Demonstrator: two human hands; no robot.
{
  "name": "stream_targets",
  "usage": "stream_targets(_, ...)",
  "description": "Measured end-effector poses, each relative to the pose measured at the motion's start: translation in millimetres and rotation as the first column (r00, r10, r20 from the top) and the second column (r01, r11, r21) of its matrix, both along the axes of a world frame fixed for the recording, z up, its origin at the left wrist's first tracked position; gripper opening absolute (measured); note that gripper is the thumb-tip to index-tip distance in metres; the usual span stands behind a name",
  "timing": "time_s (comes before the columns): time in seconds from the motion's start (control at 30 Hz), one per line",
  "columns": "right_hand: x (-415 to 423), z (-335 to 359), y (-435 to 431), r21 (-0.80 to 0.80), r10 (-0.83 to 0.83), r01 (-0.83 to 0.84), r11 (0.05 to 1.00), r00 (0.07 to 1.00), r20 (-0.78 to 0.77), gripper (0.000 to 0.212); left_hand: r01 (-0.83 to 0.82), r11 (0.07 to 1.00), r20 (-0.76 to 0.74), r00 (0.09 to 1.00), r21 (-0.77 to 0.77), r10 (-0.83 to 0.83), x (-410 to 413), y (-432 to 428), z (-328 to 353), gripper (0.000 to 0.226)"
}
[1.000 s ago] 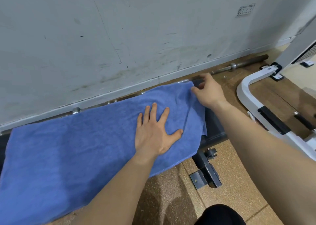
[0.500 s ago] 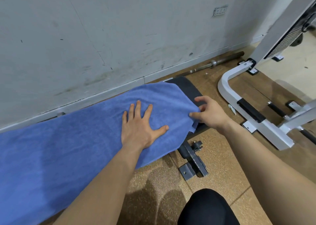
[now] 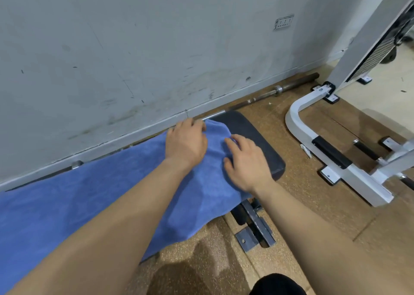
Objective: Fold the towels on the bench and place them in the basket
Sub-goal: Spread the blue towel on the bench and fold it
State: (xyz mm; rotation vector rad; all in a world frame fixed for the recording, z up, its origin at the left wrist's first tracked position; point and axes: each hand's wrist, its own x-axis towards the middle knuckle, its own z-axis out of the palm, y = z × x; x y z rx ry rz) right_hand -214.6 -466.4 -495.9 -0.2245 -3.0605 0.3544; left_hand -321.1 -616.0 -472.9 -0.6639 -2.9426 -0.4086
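A blue towel (image 3: 94, 207) lies spread along the black padded bench (image 3: 257, 142), and its near edge hangs over the front. My left hand (image 3: 186, 143) is at the towel's far right corner, fingers curled over the edge by the wall. My right hand (image 3: 246, 163) sits at the towel's right end with bent fingers pinching the cloth, which bunches up between the two hands. The right end of the bench pad is bare. No basket is in view.
A grey wall runs close behind the bench, with a barbell (image 3: 280, 90) lying along its foot. A white machine frame (image 3: 336, 160) stands on the floor to the right. The bench's metal foot (image 3: 255, 234) sticks out in front.
My left hand lifted off the flat towel and moved to its far right corner. My right hand shifted from the near right corner up onto the towel's end, which pulled leftward off the pad.
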Motion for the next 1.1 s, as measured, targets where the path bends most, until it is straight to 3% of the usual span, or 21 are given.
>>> stream_targets(0.13, -1, -21, 0, 0.011, -0.015, 0.013, 1.0, 0.992, 0.125, 0.066, 0.158, 0.985, 0.097, 0.982, 0.063, -0.164, -57, 40, -1, 0.049)
stream_targets(0.2, -3, -23, 1, 0.027, -0.002, -0.002, 1.0, 0.988, 0.157, 0.067, 0.232, 0.973, 0.176, 0.957, 0.015, -0.231, -77, 50, -8, 0.054)
stream_targets(0.3, -6, -23, -1, 0.042, -0.003, -0.005, 0.999, 0.982, 0.19, 0.068, 0.277, 0.961, 0.321, 0.912, -0.017, -0.258, -98, 56, -14, 0.029)
stream_targets(0.37, -7, -25, -1, 0.054, -0.012, 0.001, 0.999, 0.981, 0.195, 0.068, 0.25, 0.968, 0.34, 0.911, -0.011, -0.232, -110, 57, -11, 0.013)
stream_targets(0.5, -8, -26, -1, 0.066, -0.013, 0.0, 0.998, 0.981, 0.194, 0.068, 0.238, 0.965, 0.225, 0.952, -0.108, -0.209, -126, 63, -1, 0.016)
stream_targets(0.67, -8, -27, -1, 0.062, -0.016, 0.005, 0.998, 0.984, 0.178, 0.068, 0.315, 0.93, 0.424, 0.881, -0.191, -0.211, -134, 68, -1, 0.018)
stream_targets(0.8, -8, -27, -2, 0.057, -0.019, 0.009, 0.998, 0.986, 0.164, 0.067, 0.268, 0.941, 0.321, 0.927, -0.207, -0.193, -134, 70, 4, 0.013)
stream_targets(0.97, -8, -28, -1, 0.053, -0.022, 0.014, 0.999, 0.988, 0.155, 0.068, 0.21, 0.976, 0.183, 0.959, 0.055, -0.217, -122, 73, 2, 0.024)
stream_targets(1.03, -8, -28, -2, 0.052, -0.023, 0.015, 0.999, 0.987, 0.157, 0.068, 0.199, 0.974, 0.153, 0.965, 0.105, -0.214, -114, 71, -10, 0.025)
stream_targets(1.1, -7, -27, -2, 0.052, -0.025, 0.017, 0.999, 0.987, 0.156, 0.068, 0.089, 0.993, 0.175, 0.979, 0.081, -0.102, -109, 65, -22, 0.029)
